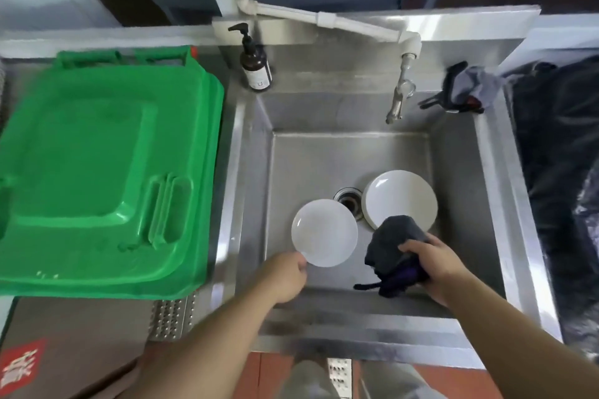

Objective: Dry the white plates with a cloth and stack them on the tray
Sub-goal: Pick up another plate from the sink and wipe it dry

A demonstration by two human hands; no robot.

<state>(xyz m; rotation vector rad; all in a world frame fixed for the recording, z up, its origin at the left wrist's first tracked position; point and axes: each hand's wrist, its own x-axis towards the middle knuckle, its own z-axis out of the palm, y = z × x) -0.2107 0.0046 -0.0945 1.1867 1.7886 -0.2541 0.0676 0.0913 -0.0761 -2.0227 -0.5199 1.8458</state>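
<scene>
Item one: stainless steel sink basin [324, 165], where we log two white plates. Our left hand [287, 278] pinches the rim of the near white plate [324, 232] at its seven o'clock edge, fingers curled on it. The second white plate [400, 196] lies at two o'clock from the first, just beyond the drain [348, 201]. Our right hand [434, 264] grips a bunched dark cloth [393, 249], which overlaps that plate's six o'clock rim. Also noted: green bin lid [103, 172] at nine o'clock, soap pump bottle [254, 63] and tap [400, 94] at twelve.
</scene>
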